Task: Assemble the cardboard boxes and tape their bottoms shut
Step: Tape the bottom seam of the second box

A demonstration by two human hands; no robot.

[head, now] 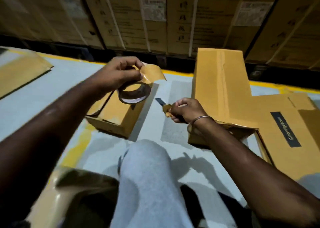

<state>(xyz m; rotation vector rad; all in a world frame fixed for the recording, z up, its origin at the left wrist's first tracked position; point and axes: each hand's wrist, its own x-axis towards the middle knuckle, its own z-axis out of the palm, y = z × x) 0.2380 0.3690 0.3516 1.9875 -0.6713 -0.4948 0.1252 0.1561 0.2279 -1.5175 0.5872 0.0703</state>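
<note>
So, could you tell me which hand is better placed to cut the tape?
The right hand: it grips the dark-bladed cutter, while the left hand holds the brown tape roll.

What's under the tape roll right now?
The tape roll, held up by the left hand, hangs over a small cardboard box. The roll and hand cover part of the box top.

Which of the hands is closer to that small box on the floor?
Left. The left hand holds the tape roll just above the small box; the right hand, gripping a cutter, is off to its right.
</note>
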